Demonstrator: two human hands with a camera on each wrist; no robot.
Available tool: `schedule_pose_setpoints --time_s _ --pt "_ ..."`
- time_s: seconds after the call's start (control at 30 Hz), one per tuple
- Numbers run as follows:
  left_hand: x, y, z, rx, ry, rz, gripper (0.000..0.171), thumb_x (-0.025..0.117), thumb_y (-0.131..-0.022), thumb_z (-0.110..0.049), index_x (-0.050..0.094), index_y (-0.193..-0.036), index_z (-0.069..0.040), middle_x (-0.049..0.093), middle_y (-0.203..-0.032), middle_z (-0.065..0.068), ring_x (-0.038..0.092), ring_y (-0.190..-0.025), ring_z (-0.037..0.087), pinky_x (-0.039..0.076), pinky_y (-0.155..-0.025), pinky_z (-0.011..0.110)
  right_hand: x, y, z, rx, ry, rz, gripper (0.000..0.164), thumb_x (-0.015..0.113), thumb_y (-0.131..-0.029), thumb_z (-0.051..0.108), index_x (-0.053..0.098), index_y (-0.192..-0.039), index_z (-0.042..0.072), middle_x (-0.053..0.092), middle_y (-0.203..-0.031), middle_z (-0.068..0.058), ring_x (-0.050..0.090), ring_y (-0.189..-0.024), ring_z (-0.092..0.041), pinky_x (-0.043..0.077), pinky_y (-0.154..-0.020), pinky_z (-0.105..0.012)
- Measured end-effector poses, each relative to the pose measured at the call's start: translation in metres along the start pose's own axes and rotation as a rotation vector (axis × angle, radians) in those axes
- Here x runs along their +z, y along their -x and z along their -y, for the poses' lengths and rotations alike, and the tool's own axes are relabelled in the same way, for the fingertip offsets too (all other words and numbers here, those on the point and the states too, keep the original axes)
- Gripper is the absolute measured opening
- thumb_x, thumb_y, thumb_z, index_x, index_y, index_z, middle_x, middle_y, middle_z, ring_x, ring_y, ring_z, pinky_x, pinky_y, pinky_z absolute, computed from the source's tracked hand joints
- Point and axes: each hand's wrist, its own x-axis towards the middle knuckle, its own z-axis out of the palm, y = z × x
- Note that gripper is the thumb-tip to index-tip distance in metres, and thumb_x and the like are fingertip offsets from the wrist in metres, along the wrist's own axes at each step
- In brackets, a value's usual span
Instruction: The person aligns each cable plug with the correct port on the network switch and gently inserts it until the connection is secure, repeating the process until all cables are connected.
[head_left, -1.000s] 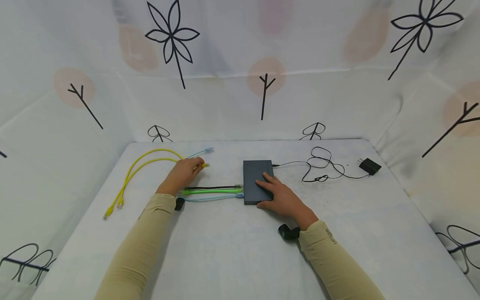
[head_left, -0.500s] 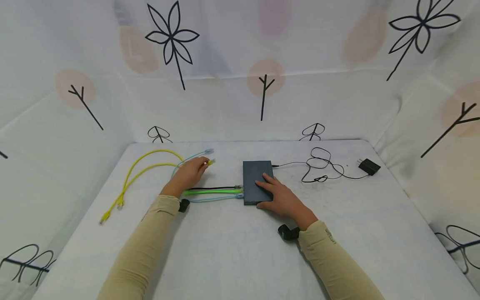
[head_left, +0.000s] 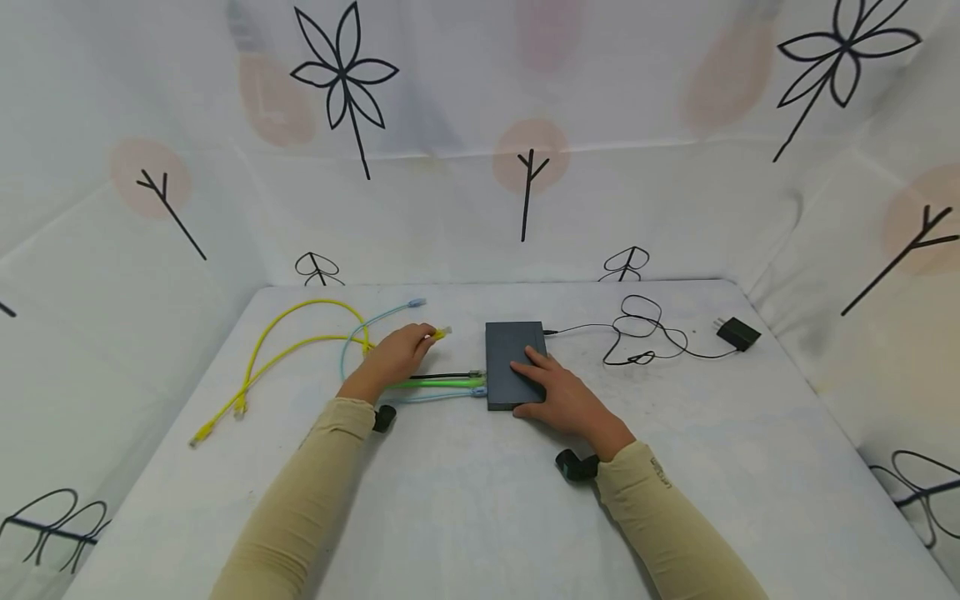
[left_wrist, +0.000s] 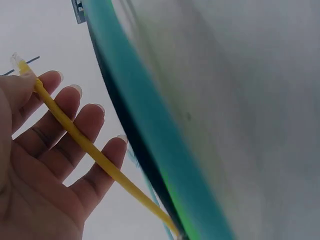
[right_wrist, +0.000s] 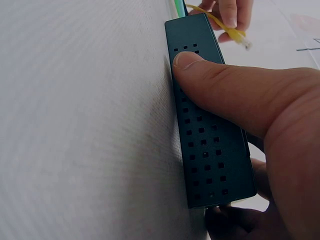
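Note:
My left hand [head_left: 393, 358] pinches a yellow Ethernet cable [left_wrist: 110, 167] just behind its clear plug [head_left: 443, 332], left of a dark grey network switch [head_left: 504, 362]. In the left wrist view the cable runs down across the fingers. My right hand [head_left: 573, 404] holds the switch, fingers spread on its top and thumb [right_wrist: 220, 85] against the vented near side. Black [head_left: 448, 376], green [head_left: 450, 384] and light blue [head_left: 442, 395] cables are plugged into the switch's left side; the left hand and wrist cover their far ends.
Yellow cable ends [head_left: 202, 433] lie at the table's left. A light blue cable plug [head_left: 417, 303] rests near the back edge. Right of the switch, a thin black cord [head_left: 637, 333] winds to a power adapter [head_left: 738, 333]. Patterned cloth walls [head_left: 450, 208] enclose the table's back and sides.
My left hand has moved right and slightly nearer with the yellow plug, toward the switch. The yellow cable has shifted, uncovering more of the loose light blue cable. The right hand stays in place.

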Motion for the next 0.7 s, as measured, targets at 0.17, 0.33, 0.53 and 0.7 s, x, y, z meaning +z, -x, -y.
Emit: schedule_pose_setpoints --time_s 0.17,0.33,0.53,0.7 --pt "0.006 -0.001 -0.005 0.005 0.02 0.029 0.036 0.039 -0.106 -0.024 0.054 -0.131 -0.003 0.06 -0.129 0.015 0.056 -0.121 0.032 0.044 -0.102 0.047 -0.001 0.0 0.001 0.001 -0.002 0.0 0.077 0.076 -0.081 0.043 0.042 -0.148 0.024 0.019 -0.162 -0.007 0.019 -0.147 -0.04 0.033 -0.11 -0.06" --pt "0.008 0.0 -0.009 0.007 0.019 0.052 0.036 0.04 -0.106 -0.024 0.055 -0.131 -0.004 0.061 -0.127 0.014 0.057 -0.118 0.029 0.045 -0.101 0.045 -0.001 0.001 0.002 0.002 -0.005 0.0 0.077 0.076 -0.082 0.042 0.042 -0.148 0.023 0.019 -0.162 -0.008 0.019 -0.147 -0.04 0.033 -0.11 -0.06" --pt "0.009 0.0 -0.011 0.014 0.0 0.099 0.032 0.044 -0.104 -0.023 0.06 -0.126 -0.005 0.064 -0.12 0.012 0.06 -0.107 0.025 0.048 -0.095 0.042 -0.002 0.001 0.003 0.004 -0.006 0.0 0.077 0.076 -0.082 0.041 0.042 -0.148 0.023 0.019 -0.162 -0.008 0.019 -0.147 -0.041 0.033 -0.11 -0.06" --pt "0.01 -0.001 -0.012 0.019 -0.012 0.112 0.03 0.047 -0.103 -0.023 0.064 -0.121 -0.006 0.067 -0.118 0.01 0.062 -0.107 0.025 0.049 -0.095 0.041 -0.002 0.001 0.003 0.006 -0.001 0.002 0.077 0.076 -0.082 0.042 0.042 -0.148 0.023 0.019 -0.162 -0.008 0.02 -0.147 -0.04 0.033 -0.11 -0.059"
